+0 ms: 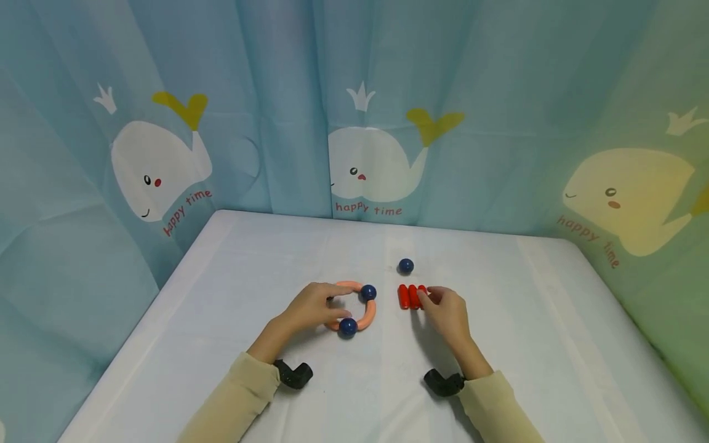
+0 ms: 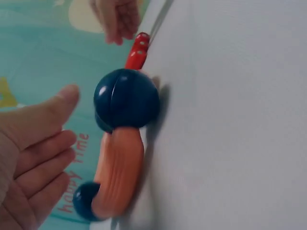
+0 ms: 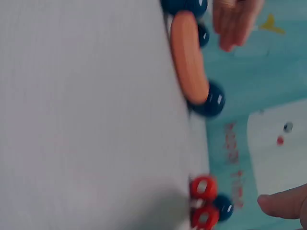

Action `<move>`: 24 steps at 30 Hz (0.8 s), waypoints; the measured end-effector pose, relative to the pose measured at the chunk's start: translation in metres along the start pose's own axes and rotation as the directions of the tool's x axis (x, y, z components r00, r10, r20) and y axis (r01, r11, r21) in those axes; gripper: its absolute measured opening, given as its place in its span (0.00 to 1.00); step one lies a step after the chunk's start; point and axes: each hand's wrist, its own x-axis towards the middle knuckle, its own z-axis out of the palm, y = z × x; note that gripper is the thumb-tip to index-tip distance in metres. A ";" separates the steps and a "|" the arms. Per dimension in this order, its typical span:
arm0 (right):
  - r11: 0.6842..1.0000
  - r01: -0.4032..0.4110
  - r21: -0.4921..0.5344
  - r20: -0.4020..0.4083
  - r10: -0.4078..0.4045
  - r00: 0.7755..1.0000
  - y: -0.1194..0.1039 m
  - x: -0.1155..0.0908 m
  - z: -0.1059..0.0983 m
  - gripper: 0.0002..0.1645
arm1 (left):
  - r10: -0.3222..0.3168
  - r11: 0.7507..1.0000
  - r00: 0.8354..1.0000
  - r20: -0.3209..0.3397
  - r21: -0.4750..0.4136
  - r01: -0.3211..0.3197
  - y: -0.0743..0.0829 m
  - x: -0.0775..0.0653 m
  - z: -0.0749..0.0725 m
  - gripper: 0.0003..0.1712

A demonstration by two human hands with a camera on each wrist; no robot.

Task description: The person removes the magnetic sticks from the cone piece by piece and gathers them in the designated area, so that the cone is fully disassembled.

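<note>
On the table, orange curved pieces (image 1: 368, 315) and dark blue balls (image 1: 348, 327) are joined into a ring. My left hand (image 1: 312, 304) hovers over the left side of this ring, thumb and fingers spread, hiding part of it. In the left wrist view, its thumb (image 2: 64, 100) is apart from the nearest ball (image 2: 127, 98). Three short red rods (image 1: 413, 297) lie side by side to the ring's right. My right hand (image 1: 450, 314) is just over the rightmost rod, its fingertips overlapping it. The right wrist view shows a digit (image 3: 283, 203) apart from the rods' round ends (image 3: 204, 188).
A single blue ball (image 1: 406, 266) lies behind the red rods. A white cloth covers the table (image 1: 532, 344). Curtains (image 1: 288, 111) printed with whales hang along its back and sides. Black wrist bands (image 1: 296, 375) sit at both cuffs.
</note>
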 end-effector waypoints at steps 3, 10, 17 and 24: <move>0.994 0.098 0.041 0.018 -0.099 0.995 -0.010 -0.008 0.006 0.19 | 0.060 0.998 0.997 0.039 0.018 -0.060 -0.004 -0.017 -0.004 0.26; 0.967 0.242 0.074 0.106 -0.249 0.963 -0.032 -0.025 0.021 0.19 | 0.177 0.978 0.984 0.000 0.109 -0.176 -0.011 -0.032 0.000 0.25; 0.920 0.373 0.121 0.139 -0.388 0.911 -0.044 -0.036 0.038 0.16 | 0.244 0.947 0.970 0.006 0.216 -0.240 -0.010 -0.034 0.003 0.23; 0.828 0.538 0.155 0.223 -0.560 0.798 -0.057 -0.042 0.059 0.21 | 0.283 0.929 0.959 0.024 0.241 -0.280 -0.012 -0.033 0.004 0.15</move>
